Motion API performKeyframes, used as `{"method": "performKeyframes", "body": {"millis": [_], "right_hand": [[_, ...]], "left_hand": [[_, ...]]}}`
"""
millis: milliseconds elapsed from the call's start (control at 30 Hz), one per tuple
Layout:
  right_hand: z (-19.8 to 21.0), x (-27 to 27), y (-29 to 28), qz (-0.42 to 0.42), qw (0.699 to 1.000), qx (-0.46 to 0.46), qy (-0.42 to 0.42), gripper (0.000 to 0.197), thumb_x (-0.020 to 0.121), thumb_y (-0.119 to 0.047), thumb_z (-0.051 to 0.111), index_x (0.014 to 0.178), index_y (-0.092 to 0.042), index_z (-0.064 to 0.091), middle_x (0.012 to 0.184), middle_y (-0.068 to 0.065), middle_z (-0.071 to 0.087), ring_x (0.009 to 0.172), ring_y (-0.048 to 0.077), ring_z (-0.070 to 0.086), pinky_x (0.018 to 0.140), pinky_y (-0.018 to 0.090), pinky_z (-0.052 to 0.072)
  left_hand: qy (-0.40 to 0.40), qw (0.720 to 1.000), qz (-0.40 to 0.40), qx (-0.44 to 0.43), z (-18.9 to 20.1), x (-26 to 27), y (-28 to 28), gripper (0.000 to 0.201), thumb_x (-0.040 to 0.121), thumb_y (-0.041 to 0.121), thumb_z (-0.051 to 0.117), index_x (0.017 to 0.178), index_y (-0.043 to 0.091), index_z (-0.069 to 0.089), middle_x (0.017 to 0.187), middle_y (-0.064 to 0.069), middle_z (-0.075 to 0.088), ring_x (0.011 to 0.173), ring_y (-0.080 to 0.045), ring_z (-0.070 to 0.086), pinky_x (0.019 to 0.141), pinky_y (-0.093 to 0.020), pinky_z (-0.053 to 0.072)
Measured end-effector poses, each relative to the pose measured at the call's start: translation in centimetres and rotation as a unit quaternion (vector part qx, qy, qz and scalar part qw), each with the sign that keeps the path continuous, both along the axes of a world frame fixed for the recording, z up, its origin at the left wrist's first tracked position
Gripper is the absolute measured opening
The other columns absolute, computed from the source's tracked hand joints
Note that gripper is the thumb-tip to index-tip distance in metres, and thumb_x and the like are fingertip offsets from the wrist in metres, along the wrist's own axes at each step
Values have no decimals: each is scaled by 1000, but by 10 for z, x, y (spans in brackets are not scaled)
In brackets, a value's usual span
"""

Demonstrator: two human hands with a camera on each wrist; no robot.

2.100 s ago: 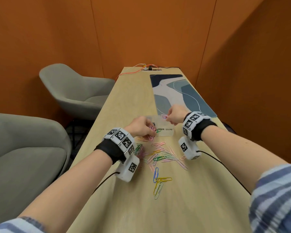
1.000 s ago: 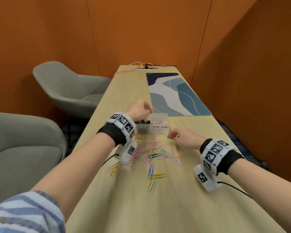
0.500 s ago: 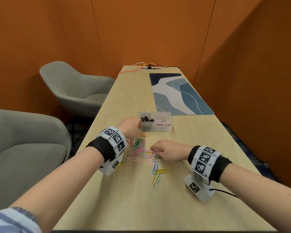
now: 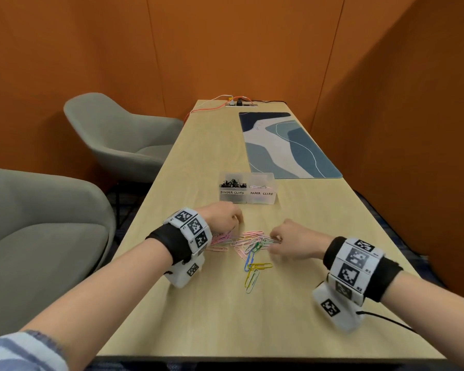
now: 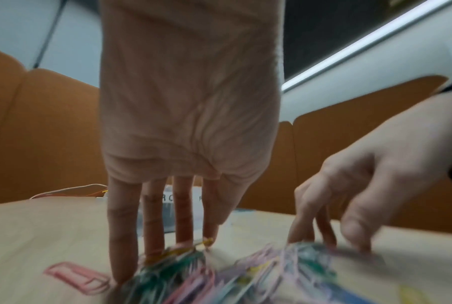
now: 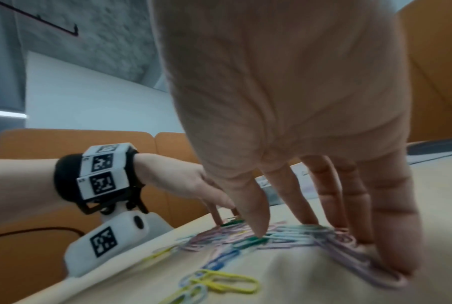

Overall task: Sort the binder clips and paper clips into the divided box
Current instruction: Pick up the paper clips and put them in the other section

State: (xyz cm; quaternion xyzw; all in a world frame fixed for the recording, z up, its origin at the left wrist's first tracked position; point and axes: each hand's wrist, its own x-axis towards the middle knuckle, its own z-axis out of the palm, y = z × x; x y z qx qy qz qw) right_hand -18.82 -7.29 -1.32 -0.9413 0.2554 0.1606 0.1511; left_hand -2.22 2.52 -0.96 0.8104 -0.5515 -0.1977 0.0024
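The clear divided box (image 4: 247,200) stands mid-table, labelled BINDER CLIPS on the left and PAPER CLIPS on the right. Black binder clips (image 4: 232,182) fill the left half; a few paper clips (image 4: 260,186) lie in the right half. A loose pile of coloured paper clips (image 4: 252,241) (image 5: 219,275) (image 6: 271,240) sits nearer me. My left hand (image 4: 233,223) (image 5: 167,236) touches the pile's left side with straight fingers. My right hand (image 4: 275,241) (image 6: 284,224) presses straight fingers on its right side. Neither hand holds a clip.
Yellow and blue clips (image 4: 255,271) lie apart, nearer the front edge, and a pink one (image 5: 76,275) lies left of the pile. A blue patterned desk mat (image 4: 287,145) lies beyond the box. Two grey chairs (image 4: 123,137) stand left of the table, cables (image 4: 217,103) at its far end.
My left hand has come back from the box to the pile's left side. My right hand has moved in onto the pile's right side. The pile looks drawn closer together.
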Motion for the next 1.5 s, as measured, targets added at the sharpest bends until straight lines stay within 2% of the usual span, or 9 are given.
{"method": "performKeyframes", "body": {"millis": [67,133,267,367,533,767,1033,1233,1500], "right_hand": [[0,10,8,25,999,16,-28,43,87,-32,56,119,-3,58,113,14,54,86,25,55,82,32,48],[1,17,8,27,999,22,-31,60,82,-38,63,133,-11,46,125,13,47,105,27,52,94,33,45],[-4,27,11,62,998,-16,24,100,70,-54,72,148,-21,19,142,10,32,131,32,33,108,47,37],[-7,37,12,85,996,-31,26,97,71,-54,71,147,-21,22,140,11,35,130,33,32,108,47,36],[-9,42,12,90,992,-59,-62,52,82,-30,66,129,-12,53,122,14,50,114,32,51,94,33,41],[-8,40,5,82,991,-56,-89,36,81,-14,61,117,-12,56,116,13,54,108,29,52,85,30,40],[-10,34,-3,71,987,-56,-136,21,82,-7,54,101,-9,61,89,4,49,91,25,52,72,25,35],[0,33,-25,-91,966,157,-186,10,79,-3,67,86,-8,64,78,11,66,61,19,62,59,23,52],[18,24,-52,-191,883,345,-255,16,78,15,59,87,2,60,69,16,57,54,22,53,61,27,55]], "left_hand": [[25,999,25,-36,6,0,9,36,95,13,39,125,14,59,132,-7,58,120,-23,53,100,-31,41],[20,995,65,-66,8,8,20,35,96,20,41,128,15,56,134,-7,57,117,-21,55,96,-31,43],[-13,984,150,93,3,23,44,93,73,71,58,148,28,23,152,-10,25,133,-31,41,102,-45,44],[-46,980,133,138,-4,19,50,101,49,80,68,133,36,33,140,-6,33,125,-29,42,97,-48,44],[-25,990,105,93,-7,9,39,85,59,58,79,131,35,41,127,-6,39,114,-26,48,93,-45,51],[4,998,62,-15,-5,0,19,46,72,23,77,114,14,59,111,-10,65,87,-20,55,77,-29,47],[1,997,63,-44,-2,-2,8,31,82,18,69,111,9,64,109,-11,67,97,-27,63,79,-30,49],[140,979,132,-71,17,11,0,27,83,4,69,109,2,63,75,-6,63,48,-11,61,42,-16,53],[279,911,223,-207,52,35,-53,18,83,3,69,76,12,56,67,-5,62,40,-7,62,47,-18,55]]}}
